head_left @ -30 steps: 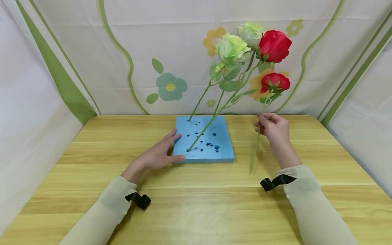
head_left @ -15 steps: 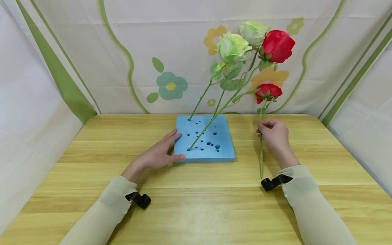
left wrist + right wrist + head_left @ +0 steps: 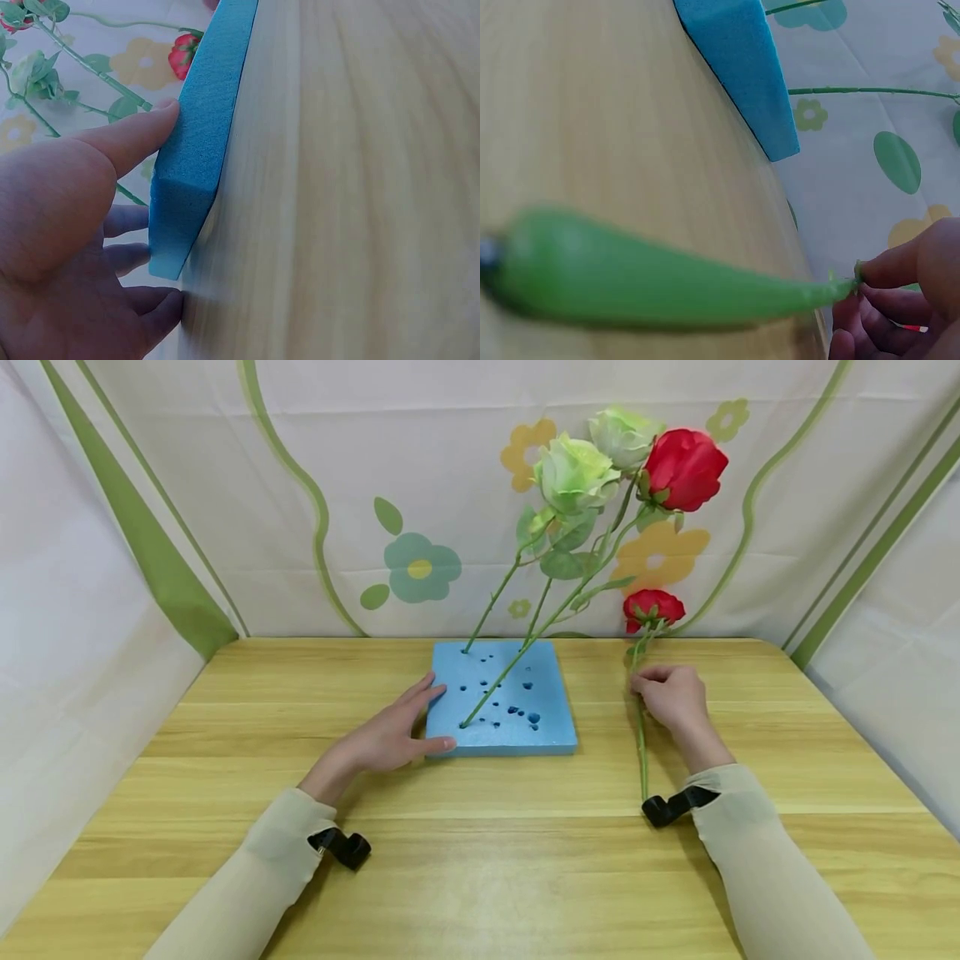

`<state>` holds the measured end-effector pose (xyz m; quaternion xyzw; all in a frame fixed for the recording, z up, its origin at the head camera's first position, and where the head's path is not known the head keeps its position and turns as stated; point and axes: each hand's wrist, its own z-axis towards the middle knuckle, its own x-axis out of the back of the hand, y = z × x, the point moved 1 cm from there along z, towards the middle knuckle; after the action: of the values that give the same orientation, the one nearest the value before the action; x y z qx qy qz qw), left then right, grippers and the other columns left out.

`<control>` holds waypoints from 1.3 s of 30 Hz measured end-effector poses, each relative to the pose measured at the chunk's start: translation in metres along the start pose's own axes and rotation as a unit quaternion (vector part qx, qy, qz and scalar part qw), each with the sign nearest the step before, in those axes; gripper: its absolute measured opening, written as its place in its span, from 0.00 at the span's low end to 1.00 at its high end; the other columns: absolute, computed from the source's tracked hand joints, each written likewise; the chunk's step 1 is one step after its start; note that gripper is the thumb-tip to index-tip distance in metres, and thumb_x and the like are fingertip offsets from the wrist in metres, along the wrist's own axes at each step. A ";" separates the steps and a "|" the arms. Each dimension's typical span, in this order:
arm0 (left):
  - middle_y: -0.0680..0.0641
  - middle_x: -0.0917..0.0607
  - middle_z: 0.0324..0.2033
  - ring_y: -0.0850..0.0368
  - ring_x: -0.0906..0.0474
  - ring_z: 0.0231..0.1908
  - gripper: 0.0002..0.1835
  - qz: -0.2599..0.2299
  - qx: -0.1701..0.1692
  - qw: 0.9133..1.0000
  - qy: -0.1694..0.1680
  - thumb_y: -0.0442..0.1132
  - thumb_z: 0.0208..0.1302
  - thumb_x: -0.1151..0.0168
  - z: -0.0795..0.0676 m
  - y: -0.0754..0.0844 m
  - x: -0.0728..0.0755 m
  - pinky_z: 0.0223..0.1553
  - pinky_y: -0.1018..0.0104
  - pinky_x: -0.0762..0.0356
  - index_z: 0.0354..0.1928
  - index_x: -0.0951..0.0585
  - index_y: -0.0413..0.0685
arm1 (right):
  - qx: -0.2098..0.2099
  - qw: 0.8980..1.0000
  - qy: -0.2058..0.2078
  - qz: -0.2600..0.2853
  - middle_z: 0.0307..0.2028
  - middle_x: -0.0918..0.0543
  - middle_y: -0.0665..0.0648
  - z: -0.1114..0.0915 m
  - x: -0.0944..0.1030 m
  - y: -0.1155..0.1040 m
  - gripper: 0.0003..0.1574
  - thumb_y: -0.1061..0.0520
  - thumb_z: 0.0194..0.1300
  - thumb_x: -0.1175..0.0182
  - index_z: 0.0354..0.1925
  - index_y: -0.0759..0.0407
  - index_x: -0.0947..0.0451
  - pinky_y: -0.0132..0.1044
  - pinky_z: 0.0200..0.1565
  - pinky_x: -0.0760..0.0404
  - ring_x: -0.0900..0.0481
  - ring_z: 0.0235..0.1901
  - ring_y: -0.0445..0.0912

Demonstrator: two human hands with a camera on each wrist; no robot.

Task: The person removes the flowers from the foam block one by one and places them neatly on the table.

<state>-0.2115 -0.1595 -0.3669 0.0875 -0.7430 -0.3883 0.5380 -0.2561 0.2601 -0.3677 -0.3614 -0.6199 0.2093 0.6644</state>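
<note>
Between thumb and fingers, my right hand (image 3: 673, 697) pinches the stem of a short red rose (image 3: 652, 609), right of the block. Its bloom points away from me and its stem end reaches back toward the wrist camera, large and blurred green stem (image 3: 652, 274) in the right wrist view. My left hand (image 3: 384, 737) rests at the left side of a blue foam block (image 3: 555, 731), thumb on the front edge and fingers spread along the side. Standing in the block, leaning right, are two pale green roses (image 3: 576, 475) and a taller red rose (image 3: 686, 470).
Several small holes (image 3: 533, 718) dot the top of the block. The wooden table (image 3: 480, 860) runs up to a white curtain (image 3: 315, 435) printed with flowers. Black wrist cameras (image 3: 351, 852) sit at both cuffs.
The short red rose has come down toward the table, and its stem end has swung right, toward the wrist. The right hand has lowered slightly with it. The left hand stays put.
</note>
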 end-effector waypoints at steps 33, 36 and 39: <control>0.48 0.63 0.87 0.41 0.63 0.87 0.51 -0.002 -0.001 1.000 -0.004 0.59 0.74 0.34 0.002 -0.003 0.000 0.83 0.34 0.52 0.87 0.52 0.52 | 0.028 0.993 -0.113 -0.014 0.32 0.13 0.49 0.008 0.002 0.008 0.21 0.52 0.72 0.32 0.54 0.67 0.15 0.33 0.37 0.21 0.18 0.35 0.43; 0.48 0.63 0.87 0.41 0.63 0.87 0.51 -0.005 -0.001 1.000 -0.005 0.58 0.74 0.34 0.001 -0.002 0.000 0.83 0.35 0.52 0.87 0.52 0.52 | 0.029 0.992 -0.120 -0.018 0.34 0.13 0.49 0.008 0.003 0.009 0.22 0.52 0.72 0.32 0.55 0.66 0.15 0.35 0.38 0.20 0.17 0.36 0.44; 0.48 0.63 0.87 0.42 0.63 0.87 0.51 -0.006 0.000 1.000 -0.006 0.58 0.74 0.34 0.002 -0.002 0.000 0.83 0.35 0.52 0.87 0.52 0.52 | 0.030 0.992 -0.122 -0.021 0.37 0.11 0.51 0.008 0.003 0.010 0.22 0.51 0.72 0.32 0.56 0.64 0.15 0.35 0.39 0.20 0.16 0.38 0.46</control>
<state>-0.2133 -0.1600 -0.3681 0.0895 -0.7454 -0.3922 0.5315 -0.2618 0.2704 -0.3730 -0.2998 -0.6972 0.2565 0.5985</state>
